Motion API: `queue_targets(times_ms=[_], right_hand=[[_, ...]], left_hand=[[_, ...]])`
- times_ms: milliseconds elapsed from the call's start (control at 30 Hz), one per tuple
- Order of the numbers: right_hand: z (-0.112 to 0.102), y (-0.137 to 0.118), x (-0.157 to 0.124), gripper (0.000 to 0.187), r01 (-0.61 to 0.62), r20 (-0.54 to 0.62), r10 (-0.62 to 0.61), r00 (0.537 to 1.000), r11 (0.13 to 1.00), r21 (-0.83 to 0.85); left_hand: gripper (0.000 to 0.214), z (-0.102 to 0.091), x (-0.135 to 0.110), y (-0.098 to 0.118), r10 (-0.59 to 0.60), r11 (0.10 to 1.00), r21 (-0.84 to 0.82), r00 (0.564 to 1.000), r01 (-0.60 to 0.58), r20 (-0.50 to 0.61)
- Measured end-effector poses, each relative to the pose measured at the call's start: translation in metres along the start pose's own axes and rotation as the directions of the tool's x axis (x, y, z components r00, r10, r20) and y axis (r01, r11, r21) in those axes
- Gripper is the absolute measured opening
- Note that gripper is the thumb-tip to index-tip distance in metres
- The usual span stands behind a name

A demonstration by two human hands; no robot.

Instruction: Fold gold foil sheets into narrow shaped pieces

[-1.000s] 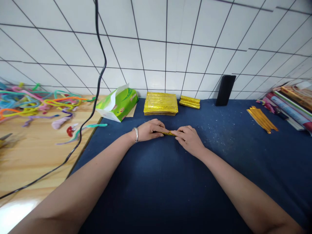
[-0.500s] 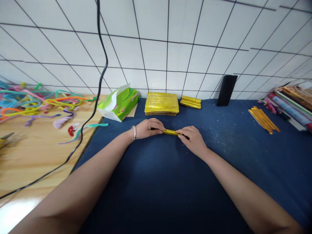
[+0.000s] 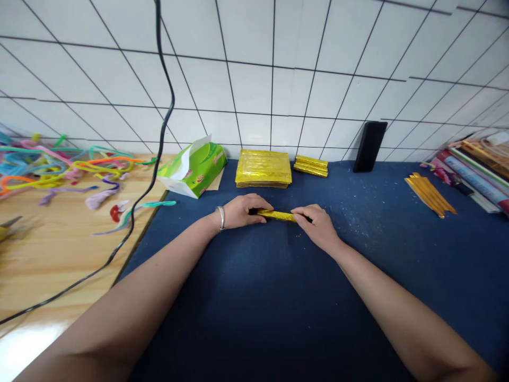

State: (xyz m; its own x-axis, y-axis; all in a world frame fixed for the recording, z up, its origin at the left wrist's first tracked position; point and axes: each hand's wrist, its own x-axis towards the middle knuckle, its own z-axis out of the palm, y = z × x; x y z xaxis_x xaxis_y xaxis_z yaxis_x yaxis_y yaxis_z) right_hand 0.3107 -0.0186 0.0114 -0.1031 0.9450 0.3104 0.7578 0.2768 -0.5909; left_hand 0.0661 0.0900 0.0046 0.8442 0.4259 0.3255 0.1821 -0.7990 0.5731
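A narrow strip of folded gold foil paper (image 3: 277, 215) lies crosswise between my two hands, just above the dark blue table cover. My left hand (image 3: 241, 211), with a silver bangle at its wrist, has thumb and fingers loosely around the strip's left end. At the other end, my right hand (image 3: 318, 225) pinches the strip between thumb and fingertips. Behind it sits a stack of gold foil paper sheets (image 3: 263, 167). Several folded gold strips (image 3: 310, 166) lie to the right of that stack, by the wall.
A green tissue pack (image 3: 202, 170) stands left of the stack. Colourful pipe cleaners (image 3: 51, 164) cover the wooden table's far left, and a black cable (image 3: 165, 122) hangs in front. A black phone (image 3: 369, 147) leans on the wall. More gold strips (image 3: 430, 195) and books (image 3: 477, 175) lie right.
My left thumb has moved apart from the fingers, and more of the gold strip shows between my hands. My right hand has shifted very slightly right.
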Motion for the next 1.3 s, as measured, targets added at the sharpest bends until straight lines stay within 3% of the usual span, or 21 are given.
queue_targets(times_ms=[167,333,433,567,767,833,1000,1133,1300], right_hand=[[0.000,-0.003,0.000,0.020,0.023,0.014,-0.022,1.000,0.999,-0.049],[0.002,-0.005,-0.003,0.037,0.077,0.052,-0.071,0.996,0.988,-0.135],[0.003,-0.003,-0.003,0.027,0.091,0.050,-0.084,0.995,0.984,-0.155],[0.001,-0.003,-0.004,0.022,0.135,-0.052,-0.140,0.989,0.986,-0.100],[-0.002,-0.012,-0.009,0.030,0.304,-0.198,-0.298,0.934,0.953,-0.001],[-0.002,-0.017,-0.012,0.042,0.337,-0.200,-0.326,0.924,0.941,0.022],[-0.001,-0.021,-0.015,0.074,0.327,-0.204,-0.307,0.930,0.942,0.072],[0.000,-0.019,-0.015,0.070,0.314,-0.213,-0.292,0.933,0.946,0.081],[-0.001,-0.020,-0.016,0.056,0.352,-0.251,-0.327,0.911,0.934,0.062]], left_hand=[[0.030,0.001,0.000,-0.003,-0.002,1.000,0.012,1.000,0.002,0.001],[0.028,0.001,0.001,-0.002,-0.025,0.999,0.037,1.000,0.024,0.015],[0.025,0.000,0.001,0.001,-0.038,0.997,0.060,0.999,0.037,0.021],[0.028,0.001,0.004,0.008,-0.057,0.992,0.116,0.998,0.053,0.032],[0.032,0.014,0.011,0.030,-0.028,0.988,0.153,0.998,0.018,0.064],[0.030,0.020,0.013,0.039,-0.046,0.995,0.085,0.998,0.042,0.050],[0.029,0.029,0.014,0.054,-0.142,0.937,-0.317,0.989,0.146,0.033],[0.025,0.029,0.013,0.055,-0.152,0.863,-0.474,0.984,0.176,0.090],[0.027,0.026,0.013,0.055,-0.142,0.868,-0.460,0.981,0.188,0.132]])
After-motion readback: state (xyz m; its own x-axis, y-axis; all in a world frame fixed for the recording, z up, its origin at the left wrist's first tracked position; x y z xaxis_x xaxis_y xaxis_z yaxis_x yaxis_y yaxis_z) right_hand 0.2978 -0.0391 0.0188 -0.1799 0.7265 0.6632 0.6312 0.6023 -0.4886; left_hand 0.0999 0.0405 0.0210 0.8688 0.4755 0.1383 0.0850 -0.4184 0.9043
